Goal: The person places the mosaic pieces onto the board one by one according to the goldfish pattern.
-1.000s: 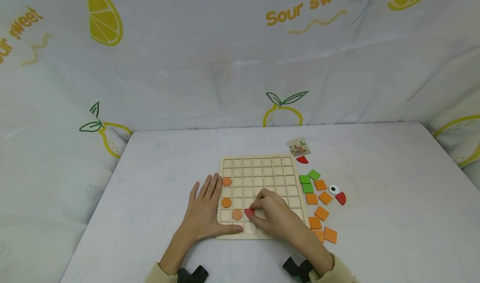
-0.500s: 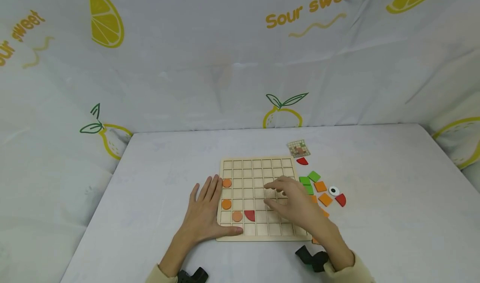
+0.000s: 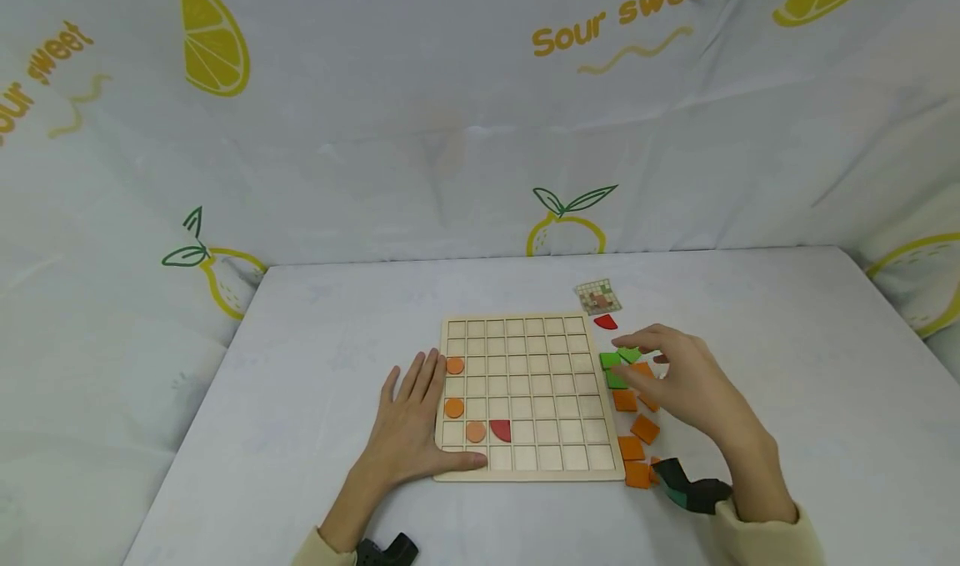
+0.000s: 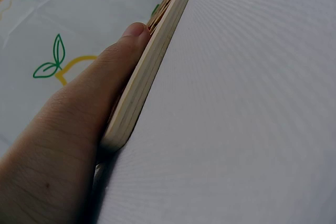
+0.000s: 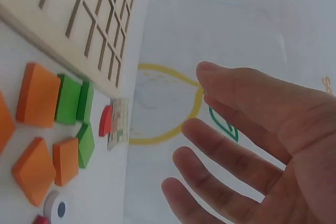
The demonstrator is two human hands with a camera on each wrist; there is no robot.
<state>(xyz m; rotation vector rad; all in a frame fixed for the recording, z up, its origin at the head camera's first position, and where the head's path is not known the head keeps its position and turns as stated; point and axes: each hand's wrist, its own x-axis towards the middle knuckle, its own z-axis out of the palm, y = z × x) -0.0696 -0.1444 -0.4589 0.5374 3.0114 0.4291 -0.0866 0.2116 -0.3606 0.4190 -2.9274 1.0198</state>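
Nearest: cream sleeves (image 3: 768, 541), black wrist gear (image 3: 386, 549) at each cuff. Left hand (image 3: 408, 428) lies flat along the left side of the wooden grid board (image 3: 538, 384), fingers straight, thumb stretched over the near rim by the near-left corner. Board lies flat on the white cloth (image 3: 337, 324), between the two hands.

On the board, second row from the near edge: pale orange disc (image 3: 476, 432) in the second column, red quarter piece (image 3: 500, 431) in the third, just right of the left thumb. Farther up the first column, beside the left fingers: two orange discs (image 3: 453, 408).

Right of the board: orange square tiles (image 3: 637, 475), scattered, nearest ones close by the edge. Right hand (image 3: 686, 383) hangs above the farther tiles, wide, thumb and forefinger well apart, fingers loosely bent. Green tiles (image 3: 610, 360) show just below its fingertips, near the board's right edge. Right wrist view adds a black-and-white eye disc (image 5: 56, 207) next to the orange tiles.

Beyond: another red piece (image 3: 605, 323), then a small pattern card (image 3: 598, 296) at the far-right corner. Farthest: white backdrop (image 3: 375, 149) with lemon prints.
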